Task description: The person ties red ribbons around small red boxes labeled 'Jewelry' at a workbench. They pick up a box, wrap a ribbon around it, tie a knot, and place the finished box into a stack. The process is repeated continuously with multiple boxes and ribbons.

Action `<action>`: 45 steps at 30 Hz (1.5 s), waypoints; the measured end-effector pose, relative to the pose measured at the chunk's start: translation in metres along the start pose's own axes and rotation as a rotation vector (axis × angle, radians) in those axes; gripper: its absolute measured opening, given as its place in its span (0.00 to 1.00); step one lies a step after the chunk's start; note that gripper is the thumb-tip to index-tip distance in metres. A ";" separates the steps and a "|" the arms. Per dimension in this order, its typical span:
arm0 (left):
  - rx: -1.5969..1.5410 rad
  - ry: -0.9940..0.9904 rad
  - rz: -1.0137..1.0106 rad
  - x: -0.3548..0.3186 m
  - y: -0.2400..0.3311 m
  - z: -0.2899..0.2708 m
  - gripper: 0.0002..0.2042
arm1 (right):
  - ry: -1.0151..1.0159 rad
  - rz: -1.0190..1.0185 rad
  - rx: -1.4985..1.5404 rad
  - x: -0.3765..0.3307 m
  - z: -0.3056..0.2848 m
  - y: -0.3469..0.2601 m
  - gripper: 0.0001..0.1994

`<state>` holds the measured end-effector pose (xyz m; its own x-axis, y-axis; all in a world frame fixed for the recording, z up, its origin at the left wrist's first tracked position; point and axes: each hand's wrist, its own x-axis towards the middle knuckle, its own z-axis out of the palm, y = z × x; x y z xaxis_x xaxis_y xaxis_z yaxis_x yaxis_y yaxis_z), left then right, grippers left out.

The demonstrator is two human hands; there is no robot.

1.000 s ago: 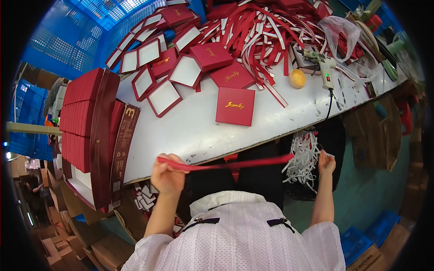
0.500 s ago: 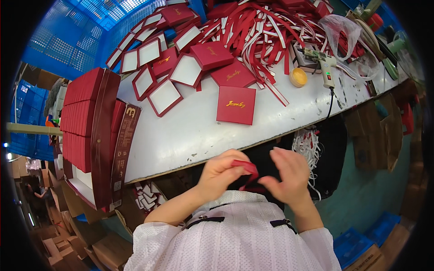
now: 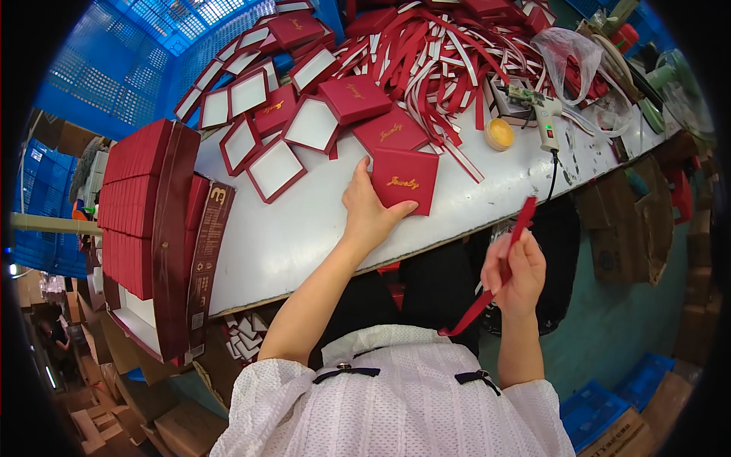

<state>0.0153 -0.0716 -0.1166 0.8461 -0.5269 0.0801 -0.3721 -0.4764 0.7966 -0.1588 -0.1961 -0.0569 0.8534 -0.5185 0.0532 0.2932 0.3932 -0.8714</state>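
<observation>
The right hand (image 3: pixel 516 273) was closed around a folded red ribbon (image 3: pixel 499 276), pinched between thumb and fingers, with one end sticking up past the fingertips and the other trailing down below the wrist toward the white blouse. It hung off the table edge, well apart from the left hand (image 3: pixel 368 213), which lay open and flat on the white table (image 3: pixel 304 228), its fingertips resting on the near corner of a red square box (image 3: pixel 405 180) and gripping nothing. Just beyond that box sat two more closed red boxes (image 3: pixel 390 131), and to their left a spread of open box trays with white liners (image 3: pixel 276 169). Farther right of the box lay a small round yellow object (image 3: pixel 499 134) and a glue gun (image 3: pixel 546 124), with a tangle of red and white ribbons (image 3: pixel 442 61) behind them.
</observation>
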 end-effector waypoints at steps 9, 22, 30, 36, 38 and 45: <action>-1.450 -0.296 -0.382 -0.034 0.045 -0.044 0.21 | -0.027 0.073 -0.456 0.033 0.028 0.005 0.15; -1.414 0.005 0.052 -0.058 0.073 -0.046 0.12 | -0.195 -0.013 -0.397 0.024 0.045 -0.007 0.03; -1.374 -0.158 -0.018 -0.066 0.084 -0.055 0.14 | -0.382 -0.362 -0.914 0.016 0.052 -0.028 0.06; -1.406 -0.182 0.002 -0.072 0.086 -0.056 0.14 | -0.375 -0.382 -0.916 0.013 0.054 -0.031 0.06; -1.442 -0.145 -0.033 -0.073 0.093 -0.056 0.12 | -0.369 -0.388 -0.921 0.013 0.054 -0.032 0.06; -1.145 0.015 -0.044 -0.067 0.092 -0.052 0.13 | -0.374 -0.412 -0.962 0.014 0.054 -0.029 0.05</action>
<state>-0.0558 -0.0437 -0.0177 0.8569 -0.5139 0.0399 0.2173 0.4303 0.8761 -0.1318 -0.1741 -0.0051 0.8914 -0.1488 0.4281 0.2659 -0.5933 -0.7598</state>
